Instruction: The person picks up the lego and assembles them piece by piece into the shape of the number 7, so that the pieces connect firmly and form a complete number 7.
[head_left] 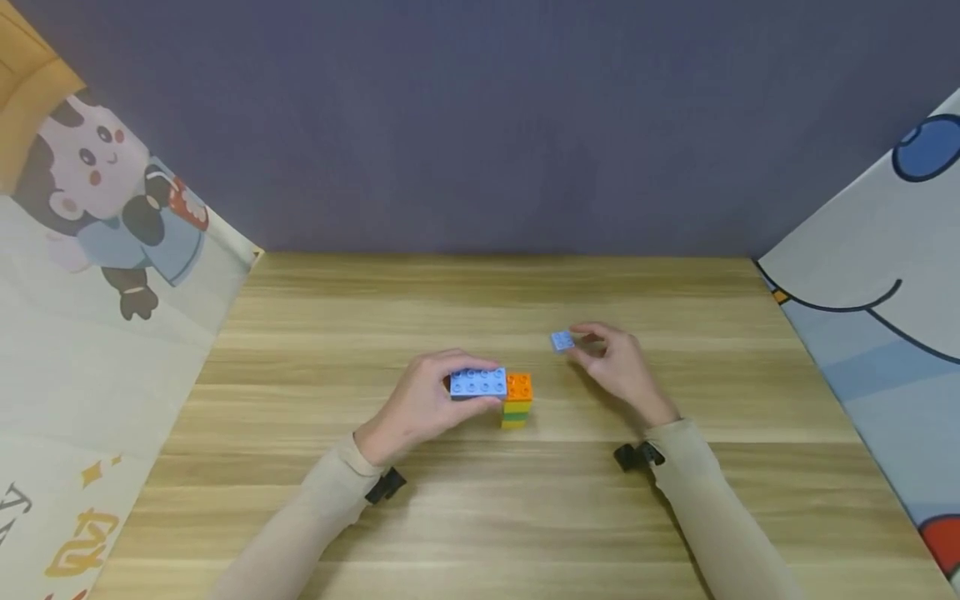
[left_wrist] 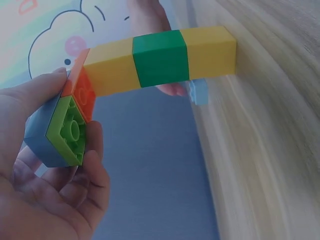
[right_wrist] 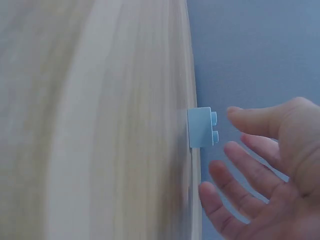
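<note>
My left hand (head_left: pixel 420 402) grips a blue eight-stud toy brick (head_left: pixel 478 384) between thumb and fingers. Beneath that brick, a lime-green piece (left_wrist: pixel 65 125) shows its hollow underside. Both stand at the top of a tower, right against an orange piece (head_left: pixel 519 387) and jutting out to the left. Below the orange come a yellow block (left_wrist: pixel 112 67), a green block (left_wrist: pixel 161 59) and another yellow block (left_wrist: pixel 210 52) on the table. Behind and right of the tower, a small light blue brick (right_wrist: pixel 200 128) sits studs up. My right hand (head_left: pixel 618 367) is beside it, relaxed fingers apart from it.
The wooden table (head_left: pixel 525 517) ends at a dark blue-grey panel (head_left: pixel 480 125) at the back. Cartoon-printed panels stand along the left side (head_left: pixel 90 333) and the right side (head_left: pixel 885 350).
</note>
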